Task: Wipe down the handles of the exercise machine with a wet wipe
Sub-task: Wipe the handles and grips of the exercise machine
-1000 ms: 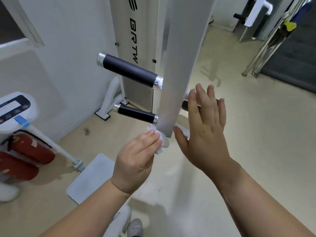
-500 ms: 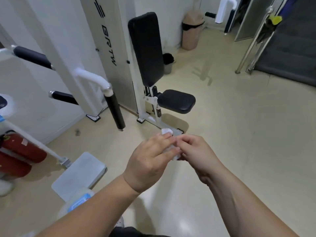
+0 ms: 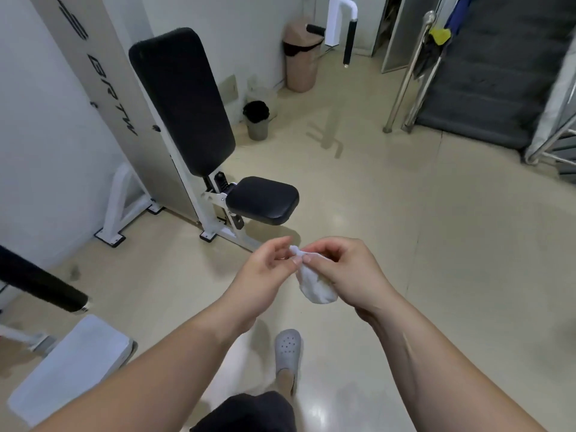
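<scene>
Beige floor [image 3: 405, 213] backs the left hand [image 3: 265, 275] and right hand [image 3: 346, 269], both pinching the bunched wet wipe [image 3: 314, 288] mid-frame, well apart from the lower-left handle [image 3: 40, 285]; wiping probably remains.

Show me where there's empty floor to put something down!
The widest bare floor lies between the black seat and the stairs. The left is crowded: the machine's white frame, a black handle and a white platform.

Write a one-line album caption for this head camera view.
The left hand and right hand pinch a crumpled white wet wipe before the black padded seat of the exercise machine.
</scene>
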`<state>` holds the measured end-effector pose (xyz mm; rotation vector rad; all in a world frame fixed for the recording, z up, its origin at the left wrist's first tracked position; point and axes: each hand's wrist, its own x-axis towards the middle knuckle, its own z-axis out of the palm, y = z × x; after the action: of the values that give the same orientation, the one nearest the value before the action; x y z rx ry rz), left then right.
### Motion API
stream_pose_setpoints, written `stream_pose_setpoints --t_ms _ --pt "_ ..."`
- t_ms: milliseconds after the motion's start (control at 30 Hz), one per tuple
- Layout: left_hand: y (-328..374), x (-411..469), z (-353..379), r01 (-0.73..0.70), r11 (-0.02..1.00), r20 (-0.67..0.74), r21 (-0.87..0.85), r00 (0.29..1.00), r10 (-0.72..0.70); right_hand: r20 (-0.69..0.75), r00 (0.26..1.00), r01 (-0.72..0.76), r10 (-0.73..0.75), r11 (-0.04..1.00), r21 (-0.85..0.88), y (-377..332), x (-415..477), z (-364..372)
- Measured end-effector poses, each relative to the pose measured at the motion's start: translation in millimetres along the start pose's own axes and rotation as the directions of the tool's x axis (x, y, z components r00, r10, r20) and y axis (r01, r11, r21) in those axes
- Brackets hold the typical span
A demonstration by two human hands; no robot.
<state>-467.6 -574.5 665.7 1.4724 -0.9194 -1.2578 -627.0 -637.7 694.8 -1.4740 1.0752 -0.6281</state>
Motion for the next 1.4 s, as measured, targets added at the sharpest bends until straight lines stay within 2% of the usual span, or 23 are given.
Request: stream_pose_setpoints --t_ms 100,200,300,367,467,633,833,1067,1233,1400 --pt "11 69 19 0.006 0.991 0.064 -0.132 0.998 0.002 -0.034 0.999 0.002 -0.004 0.999 -0.038 5 57 -34" --pt "24 148 27 -0.023 0.997 0.008 -0.078 1.000 0.024 -0.085 0.996 0.019 -0.026 0.996 -0.084 5 126 -73" --pt "51 218 30 -0.007 1.000 -0.040 -0.022 0.999 0.006 -0.075 0.997 -0.037 0.027 0.989 -0.142 -4 186 -108" --pt "74 263 36 -0.006 1.000 -0.028 0.002 1.000 0.006 -0.076 0.996 -0.062 0.048 0.981 -0.182 -13 224 -132" --pt "103 325 47 -0.008 0.999 -0.028 0.037 1.000 0.009 -0.159 0.987 -0.039 0.000 0.970 -0.240 -24 283 -167" --pt "118 412 63 0.030 0.999 0.006 0.031 1.000 -0.030 -0.170 0.985 -0.017 -0.017 0.981 -0.196 -25 362 -214" --pt "136 520 107 -0.046 0.992 -0.118 0.115 0.991 0.059 -0.104 0.995 -0.015 0.000 0.989 -0.145 -12 474 -286" --pt "175 643 165 -0.055 0.966 -0.298 0.254 0.945 0.133 0.059 0.998 0.050 -0.037 0.973 -0.226 -10 608 -379" --pt "199 724 199 -0.021 0.979 -0.408 0.204 0.907 0.104 0.024 0.995 0.097 -0.095 0.916 -0.390 -13 705 -429" --pt "214 797 205 -0.023 0.988 -0.387 0.155 0.918 0.083 -0.037 0.977 0.169 -0.208 0.875 -0.454 -16 776 -454"
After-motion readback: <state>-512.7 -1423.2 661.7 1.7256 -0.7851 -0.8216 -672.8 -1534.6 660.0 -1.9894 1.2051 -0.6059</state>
